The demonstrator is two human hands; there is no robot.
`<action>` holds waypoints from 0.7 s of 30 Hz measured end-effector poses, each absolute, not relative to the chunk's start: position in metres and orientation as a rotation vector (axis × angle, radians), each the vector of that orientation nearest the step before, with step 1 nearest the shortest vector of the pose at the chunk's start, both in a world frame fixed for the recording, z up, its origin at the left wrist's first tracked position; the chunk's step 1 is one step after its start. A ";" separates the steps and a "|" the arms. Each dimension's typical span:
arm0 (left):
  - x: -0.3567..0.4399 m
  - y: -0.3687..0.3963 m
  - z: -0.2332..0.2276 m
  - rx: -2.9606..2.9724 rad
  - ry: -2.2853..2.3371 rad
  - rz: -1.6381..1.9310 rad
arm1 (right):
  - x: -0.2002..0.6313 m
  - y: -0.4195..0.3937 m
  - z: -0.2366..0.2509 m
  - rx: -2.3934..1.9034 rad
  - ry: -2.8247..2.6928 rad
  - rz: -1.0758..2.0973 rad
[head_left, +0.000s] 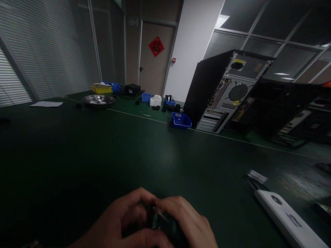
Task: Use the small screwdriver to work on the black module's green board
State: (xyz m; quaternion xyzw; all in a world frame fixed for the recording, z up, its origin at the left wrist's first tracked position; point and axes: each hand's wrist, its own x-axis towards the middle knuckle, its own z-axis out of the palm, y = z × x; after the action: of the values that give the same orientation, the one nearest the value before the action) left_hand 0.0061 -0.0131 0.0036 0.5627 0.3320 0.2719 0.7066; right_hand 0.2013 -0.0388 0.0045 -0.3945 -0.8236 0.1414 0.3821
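At the upper left of the frame a sheet of paper (46,103) lies on the dark green table (77,155), and just right of it sit a steel bowl (98,100) and a yellow tray (101,89). At the bottom centre the 2 hands meet: the left hand (117,224) curls in from the lower left, fingers bent around a small dark part with a green edge (160,224), and the right hand (190,222) closes over the same part from the other side, knuckles up, so both grip it between them, pressed close together. The part is mostly hidden by the fingers, so what it is cannot be told, nor how far the handling has got; judging from the grip, the work on it looks to be in mid-course, with nothing set down beside it. Further right, at mid-frame, stands 1 blue bin (181,121) and a computer tower (227,89) with its back panel showing. At the lower right a white flat device (289,218) lies on the table, well apart from the hands.
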 end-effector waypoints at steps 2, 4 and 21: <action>0.005 -0.013 0.001 1.256 0.685 0.625 | 0.203 -0.037 0.003 -0.960 -2.121 0.355; 0.003 -0.009 0.001 1.254 0.690 0.661 | 0.205 -0.035 0.002 -0.931 -2.146 0.351; -0.011 0.042 0.015 1.172 1.104 0.951 | 0.212 -0.031 0.003 -0.976 -2.044 0.552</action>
State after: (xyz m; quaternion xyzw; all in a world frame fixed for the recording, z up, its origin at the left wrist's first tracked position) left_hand -0.0108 0.0422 0.0154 0.5042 0.4749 0.4092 0.5939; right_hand 0.2119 -0.0313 0.0026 -0.3846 -0.8059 0.2175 0.3941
